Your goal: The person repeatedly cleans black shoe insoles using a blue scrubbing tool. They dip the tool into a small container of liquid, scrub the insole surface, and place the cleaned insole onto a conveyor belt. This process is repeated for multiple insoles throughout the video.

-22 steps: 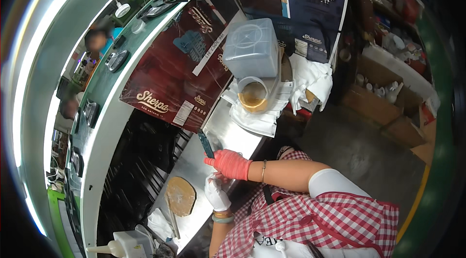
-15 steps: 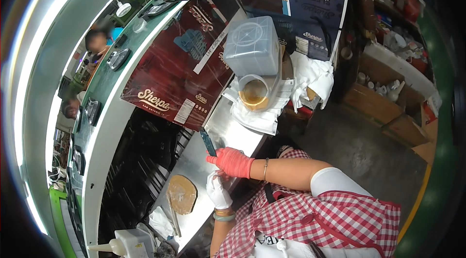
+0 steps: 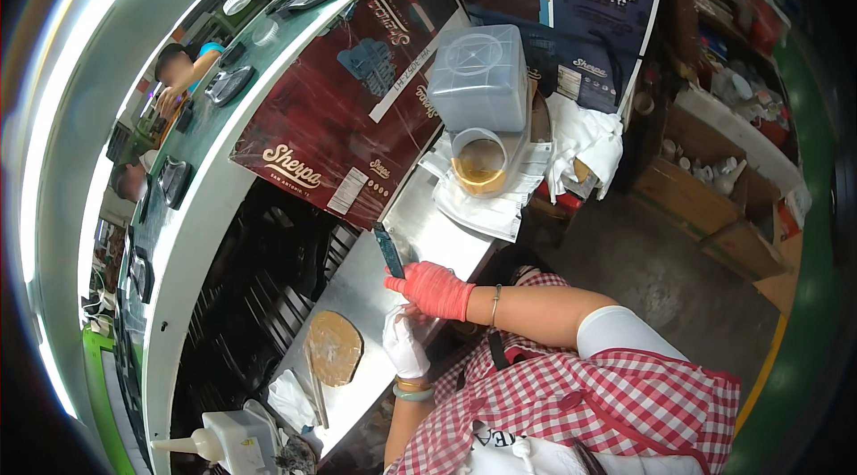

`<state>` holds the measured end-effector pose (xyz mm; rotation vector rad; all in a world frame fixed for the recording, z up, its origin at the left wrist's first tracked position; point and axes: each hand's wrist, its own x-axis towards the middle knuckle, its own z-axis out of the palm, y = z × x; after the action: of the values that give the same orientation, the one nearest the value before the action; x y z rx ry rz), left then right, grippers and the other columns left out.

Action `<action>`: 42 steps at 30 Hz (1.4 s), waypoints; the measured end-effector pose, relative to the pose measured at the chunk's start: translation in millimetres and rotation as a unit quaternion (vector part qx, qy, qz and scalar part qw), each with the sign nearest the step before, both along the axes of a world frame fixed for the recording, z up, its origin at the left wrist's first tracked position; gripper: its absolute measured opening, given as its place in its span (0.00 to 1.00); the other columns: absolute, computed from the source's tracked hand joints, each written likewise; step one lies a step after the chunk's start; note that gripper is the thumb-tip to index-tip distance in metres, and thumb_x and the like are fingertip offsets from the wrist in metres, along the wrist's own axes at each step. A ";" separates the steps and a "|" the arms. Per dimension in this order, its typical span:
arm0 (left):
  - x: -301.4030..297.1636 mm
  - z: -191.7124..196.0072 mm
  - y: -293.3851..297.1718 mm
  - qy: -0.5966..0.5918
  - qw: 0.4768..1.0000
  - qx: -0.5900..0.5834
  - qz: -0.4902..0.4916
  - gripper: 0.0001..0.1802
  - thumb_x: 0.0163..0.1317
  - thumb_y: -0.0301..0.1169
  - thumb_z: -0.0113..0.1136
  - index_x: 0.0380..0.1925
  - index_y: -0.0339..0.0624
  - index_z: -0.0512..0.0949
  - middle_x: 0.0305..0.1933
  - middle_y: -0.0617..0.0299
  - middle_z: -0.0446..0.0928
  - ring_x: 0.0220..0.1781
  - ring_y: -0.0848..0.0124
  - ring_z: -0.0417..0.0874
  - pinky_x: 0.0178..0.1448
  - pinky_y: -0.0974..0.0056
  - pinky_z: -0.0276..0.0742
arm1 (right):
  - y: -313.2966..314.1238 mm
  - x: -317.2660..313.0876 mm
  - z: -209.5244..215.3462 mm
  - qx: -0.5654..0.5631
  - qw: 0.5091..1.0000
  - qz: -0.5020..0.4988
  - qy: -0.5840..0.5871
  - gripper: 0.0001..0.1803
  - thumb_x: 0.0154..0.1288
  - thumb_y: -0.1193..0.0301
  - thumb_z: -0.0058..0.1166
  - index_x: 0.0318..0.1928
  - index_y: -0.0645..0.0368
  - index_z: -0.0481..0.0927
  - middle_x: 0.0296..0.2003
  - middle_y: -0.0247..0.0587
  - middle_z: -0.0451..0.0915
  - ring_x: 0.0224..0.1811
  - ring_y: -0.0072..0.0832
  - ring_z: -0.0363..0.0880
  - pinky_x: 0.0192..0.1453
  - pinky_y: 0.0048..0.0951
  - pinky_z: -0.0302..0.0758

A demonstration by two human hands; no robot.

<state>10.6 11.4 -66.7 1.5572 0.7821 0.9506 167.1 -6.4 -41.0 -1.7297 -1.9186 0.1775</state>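
Note:
My right hand [image 3: 433, 290], wrapped in a salmon-red glove, is closed round a dark blue-green flat bar [image 3: 387, 247] that sticks up past the thumb side. Just below it, my left hand [image 3: 404, 345] wears a white glove with bare fingertips showing. Its fingers are bent in close under the right hand, and what they pinch is hidden. Both hands are over the near edge of a shiny metal worktop [image 3: 437, 229]. On that worktop, left of my left hand, lie a round brown block [image 3: 335, 350] and a thin stick [image 3: 315, 386] beside it.
Farther back are an upturned translucent tub [image 3: 478, 78] and a clear cup [image 3: 479, 162] with amber contents, on white cloths [image 3: 482, 212]. A nozzle bottle [image 3: 241, 439] and crumpled white cloth [image 3: 290, 399] sit front left. Black parts [image 3: 259, 296] are stacked left; open cartons [image 3: 696, 171] stand right.
The whole view has shifted slightly. My hands keep nearly the same pose, and the right one still holds the dark bar. Behind the bench, a person's arm has risen.

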 end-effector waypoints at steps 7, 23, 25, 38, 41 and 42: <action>3.0 12.2 -8.8 -0.099 0.989 -0.109 -0.010 0.23 0.72 0.42 0.36 0.41 0.33 0.74 0.38 0.59 0.76 0.36 0.72 0.76 0.43 0.68 0.72 | 0.6 -0.7 -2.8 0.014 1.000 0.001 0.009 0.28 0.54 0.60 0.58 0.54 0.56 0.71 0.54 0.52 0.72 0.48 0.42 0.76 0.50 0.37 0.74; 2.2 5.4 -3.1 -0.032 0.997 -0.063 -0.018 0.16 0.70 0.36 0.42 0.42 0.34 0.74 0.35 0.62 0.75 0.34 0.75 0.75 0.42 0.68 0.75 | 4.1 -0.2 -7.2 0.003 1.000 -0.001 0.011 0.39 0.36 0.64 0.68 0.55 0.56 0.70 0.59 0.51 0.69 0.50 0.43 0.76 0.50 0.37 0.76; -0.3 4.2 -3.3 -0.021 0.999 -0.040 -0.011 0.15 0.70 0.34 0.44 0.41 0.33 0.75 0.36 0.62 0.75 0.34 0.75 0.75 0.41 0.69 0.74 | 4.3 -2.3 -6.1 0.000 1.000 0.001 0.012 0.40 0.36 0.64 0.69 0.55 0.56 0.69 0.59 0.51 0.68 0.50 0.43 0.76 0.51 0.37 0.75; 0.6 9.7 -4.3 0.007 1.000 0.013 -0.010 0.12 0.68 0.30 0.45 0.39 0.32 0.75 0.36 0.60 0.76 0.32 0.75 0.76 0.41 0.70 0.73 | 3.0 -3.9 -5.9 0.021 1.000 -0.003 0.002 0.33 0.42 0.64 0.65 0.53 0.58 0.71 0.57 0.51 0.71 0.49 0.43 0.76 0.49 0.38 0.75; -4.0 31.0 -11.3 -0.001 0.998 -0.062 -0.004 0.12 0.68 0.30 0.45 0.37 0.32 0.75 0.39 0.58 0.76 0.33 0.72 0.77 0.43 0.67 0.74 | 2.3 -0.2 -14.1 0.058 0.998 -0.024 -0.005 0.23 0.53 0.68 0.54 0.52 0.56 0.74 0.55 0.48 0.73 0.47 0.40 0.77 0.49 0.37 0.74; -8.1 41.9 -15.6 -0.011 0.994 -0.106 0.000 0.12 0.68 0.30 0.45 0.37 0.32 0.75 0.41 0.57 0.75 0.33 0.70 0.77 0.43 0.66 0.74 | 1.6 -0.8 -12.5 0.068 0.997 -0.031 -0.010 0.20 0.57 0.69 0.50 0.52 0.56 0.74 0.54 0.47 0.74 0.46 0.39 0.77 0.49 0.36 0.74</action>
<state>2.5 -4.2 -24.8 1.3615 0.8389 0.8540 166.3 -4.8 -53.5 -1.7031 -1.8448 0.0061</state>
